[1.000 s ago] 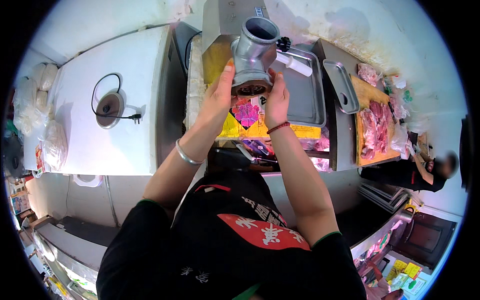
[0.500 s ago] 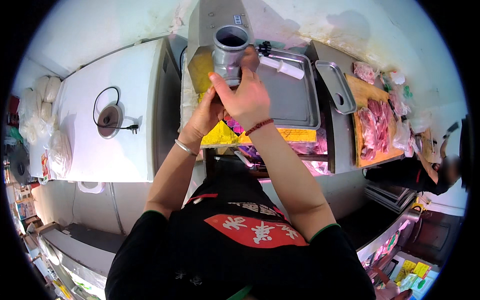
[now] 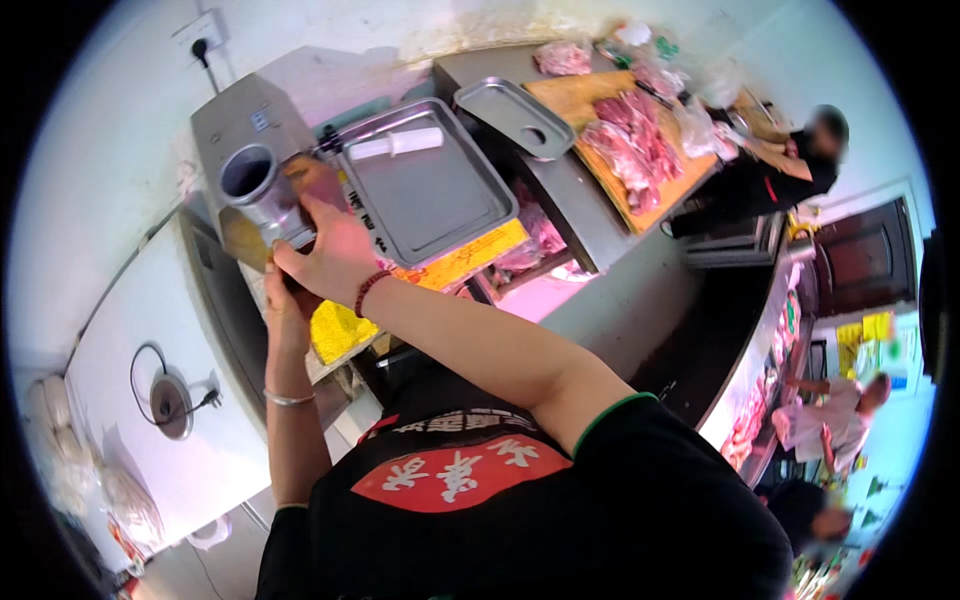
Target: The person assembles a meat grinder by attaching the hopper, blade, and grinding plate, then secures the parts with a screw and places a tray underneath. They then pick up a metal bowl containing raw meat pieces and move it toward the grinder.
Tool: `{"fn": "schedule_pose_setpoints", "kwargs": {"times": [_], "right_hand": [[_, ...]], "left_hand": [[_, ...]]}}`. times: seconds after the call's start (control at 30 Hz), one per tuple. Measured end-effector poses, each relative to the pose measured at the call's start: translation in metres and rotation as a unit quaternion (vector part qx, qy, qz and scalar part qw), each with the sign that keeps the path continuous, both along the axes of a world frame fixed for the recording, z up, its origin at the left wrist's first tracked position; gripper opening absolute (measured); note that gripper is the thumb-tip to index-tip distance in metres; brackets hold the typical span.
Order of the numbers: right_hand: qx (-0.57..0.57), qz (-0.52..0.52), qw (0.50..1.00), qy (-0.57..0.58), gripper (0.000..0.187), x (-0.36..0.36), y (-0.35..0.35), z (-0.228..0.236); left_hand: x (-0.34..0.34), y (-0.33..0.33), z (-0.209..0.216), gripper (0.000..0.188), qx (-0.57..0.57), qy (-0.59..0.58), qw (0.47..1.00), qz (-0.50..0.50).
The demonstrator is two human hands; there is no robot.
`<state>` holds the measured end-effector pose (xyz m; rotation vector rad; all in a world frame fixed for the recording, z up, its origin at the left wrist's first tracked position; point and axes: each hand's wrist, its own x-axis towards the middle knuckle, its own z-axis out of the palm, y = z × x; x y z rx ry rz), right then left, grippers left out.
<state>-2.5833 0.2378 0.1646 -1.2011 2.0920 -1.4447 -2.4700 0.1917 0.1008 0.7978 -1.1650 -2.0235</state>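
Observation:
A metal meat grinder (image 3: 250,120) with a round feed tube (image 3: 248,178) stands at the upper left. My right hand (image 3: 335,245) is closed round the right front of the grinder's head, its thumb stretched across the front. Below it, my left hand (image 3: 287,300) grips the front end of the head from underneath, thumb up beside the right thumb. The palms and the head hide most of the left fingers and whatever small part lies between the hands. A white plastic pusher (image 3: 397,143) rests on a large grey metal tray (image 3: 430,195) right of the grinder.
A white chest freezer (image 3: 130,340) on the left carries a round disc (image 3: 171,407) with a plugged cord. To the right lie a smaller tray (image 3: 515,118) and a wooden board (image 3: 560,100) bearing raw meat (image 3: 632,150). Several other people (image 3: 790,160) are at the far right.
My view has turned to the right, so the grinder and freezer sit further left and more people show. Both hands stay at the grinder's head.

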Motion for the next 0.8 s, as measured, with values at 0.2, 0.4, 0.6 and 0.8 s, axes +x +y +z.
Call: {"fn": "schedule_pose_setpoints", "kwargs": {"times": [0.2,0.4,0.6,0.8], "right_hand": [[0.021,0.014,0.999,-0.044,0.069,0.0,0.006,0.013],[0.142,0.034,0.989,0.002,0.078,-0.002,0.011,0.023],[0.107,0.092,0.988,-0.056,0.072,-0.011,0.01,0.019],[0.038,0.056,0.992,-0.103,0.071,-0.004,0.013,0.02]], "left_hand": [[0.004,-0.004,0.014,0.068,-0.011,-0.027,0.999,-0.021],[0.016,-0.019,-0.003,0.071,-0.017,0.008,0.998,-0.063],[0.016,-0.024,-0.01,0.065,-0.018,-0.001,0.996,-0.084],[0.009,-0.009,0.013,0.068,-0.013,-0.034,0.997,-0.075]]}}
